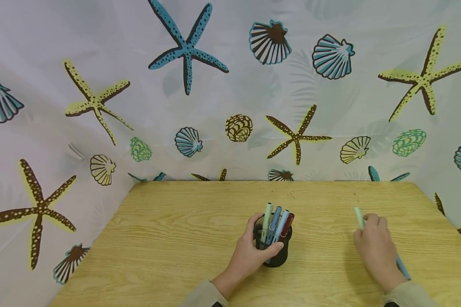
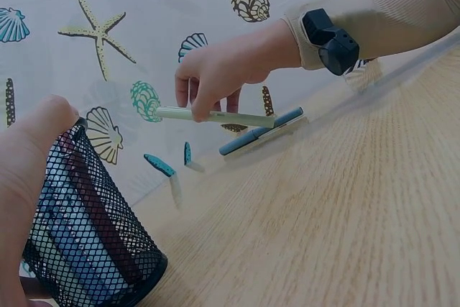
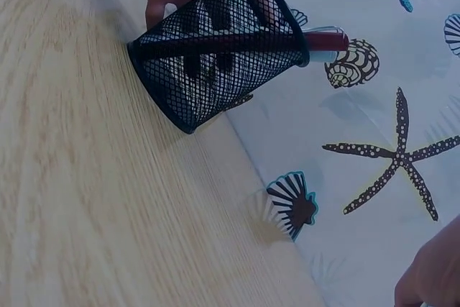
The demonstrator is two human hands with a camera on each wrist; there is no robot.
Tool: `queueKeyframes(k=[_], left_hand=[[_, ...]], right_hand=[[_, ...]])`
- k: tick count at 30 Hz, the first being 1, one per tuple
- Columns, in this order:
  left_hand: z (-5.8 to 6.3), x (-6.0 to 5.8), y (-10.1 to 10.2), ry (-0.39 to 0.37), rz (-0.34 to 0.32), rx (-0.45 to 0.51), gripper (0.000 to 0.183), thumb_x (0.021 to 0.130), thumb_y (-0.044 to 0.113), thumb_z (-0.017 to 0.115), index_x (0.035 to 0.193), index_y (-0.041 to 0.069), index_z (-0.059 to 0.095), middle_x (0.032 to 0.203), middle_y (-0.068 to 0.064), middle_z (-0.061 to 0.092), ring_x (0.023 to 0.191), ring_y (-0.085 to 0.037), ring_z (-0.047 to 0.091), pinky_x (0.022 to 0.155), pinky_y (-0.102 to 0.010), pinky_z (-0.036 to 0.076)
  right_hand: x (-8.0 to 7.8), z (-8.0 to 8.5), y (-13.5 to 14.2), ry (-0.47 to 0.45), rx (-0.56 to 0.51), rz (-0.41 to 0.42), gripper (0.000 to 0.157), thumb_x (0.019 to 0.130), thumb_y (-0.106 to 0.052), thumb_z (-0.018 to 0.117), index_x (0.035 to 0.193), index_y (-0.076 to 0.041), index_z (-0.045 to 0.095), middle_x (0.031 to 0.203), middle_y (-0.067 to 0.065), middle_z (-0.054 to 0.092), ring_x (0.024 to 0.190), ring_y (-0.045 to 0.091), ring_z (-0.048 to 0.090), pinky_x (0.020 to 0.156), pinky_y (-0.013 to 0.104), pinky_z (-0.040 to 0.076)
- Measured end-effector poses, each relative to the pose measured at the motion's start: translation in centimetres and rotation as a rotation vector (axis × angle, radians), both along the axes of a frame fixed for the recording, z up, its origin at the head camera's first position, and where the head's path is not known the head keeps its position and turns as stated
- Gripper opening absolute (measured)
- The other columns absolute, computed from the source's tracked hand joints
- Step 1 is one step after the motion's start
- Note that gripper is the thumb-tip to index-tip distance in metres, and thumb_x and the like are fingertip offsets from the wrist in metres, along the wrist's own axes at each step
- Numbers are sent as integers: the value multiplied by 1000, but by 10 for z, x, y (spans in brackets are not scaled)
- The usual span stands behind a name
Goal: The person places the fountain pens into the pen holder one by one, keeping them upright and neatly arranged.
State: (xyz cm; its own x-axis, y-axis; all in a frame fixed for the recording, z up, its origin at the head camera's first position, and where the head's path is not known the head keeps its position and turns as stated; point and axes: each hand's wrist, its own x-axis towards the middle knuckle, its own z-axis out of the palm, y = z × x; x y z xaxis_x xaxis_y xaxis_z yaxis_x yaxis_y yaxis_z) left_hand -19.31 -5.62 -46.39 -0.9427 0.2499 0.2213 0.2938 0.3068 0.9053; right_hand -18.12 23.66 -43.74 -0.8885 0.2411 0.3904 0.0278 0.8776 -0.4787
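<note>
My left hand [image 1: 247, 254] grips a black mesh pen cup [image 1: 281, 258], fingers behind it and thumb across the front near the rim. In the cup stand a light green pen [image 1: 266, 218], a blue pen [image 1: 275, 215], a light blue pen [image 1: 282, 221] and a dark red pen [image 1: 287, 224]. Off to the right, my right hand [image 1: 377, 248] pinches another light green pen [image 2: 248, 118] between thumb and fingers, held above the table. Below that hand, another blue pen [image 2: 241, 141] lies on the wood, partly covered by the hand in the head view.
Both hands work over a light wooden table [image 1: 176, 238]. A white cloth [image 1: 215, 106] printed with starfish and shells rises behind it and along both sides. The cup stands near the middle of the table, left of the lying blue pen.
</note>
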Motion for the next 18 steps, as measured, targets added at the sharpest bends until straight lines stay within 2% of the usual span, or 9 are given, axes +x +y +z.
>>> queueKeyframes(k=[6,14,18], left_hand=[[0,0,0,-10,-1,4,77,78,47,71,140,36,26,119,1,52,100,-18,57,75,-34,48],[0,0,0,-4,-2,10,77,78,47,71,140,36,27,120,1,52,101,-18,56,77,-36,47],[1,0,0,-2,-2,1,79,78,49,71,141,32,26,119,2,52,100,-17,57,76,-34,48]], right_hand=[[3,6,-8,63,9,27,35,78,3,54,110,15,49,87,26,47,58,26,43,43,33,34],[7,10,-20,195,-2,77,31,81,4,56,110,13,50,90,24,48,64,27,48,42,28,34],[9,13,-24,242,-21,87,31,80,4,57,110,12,51,93,24,48,67,29,51,42,27,35]])
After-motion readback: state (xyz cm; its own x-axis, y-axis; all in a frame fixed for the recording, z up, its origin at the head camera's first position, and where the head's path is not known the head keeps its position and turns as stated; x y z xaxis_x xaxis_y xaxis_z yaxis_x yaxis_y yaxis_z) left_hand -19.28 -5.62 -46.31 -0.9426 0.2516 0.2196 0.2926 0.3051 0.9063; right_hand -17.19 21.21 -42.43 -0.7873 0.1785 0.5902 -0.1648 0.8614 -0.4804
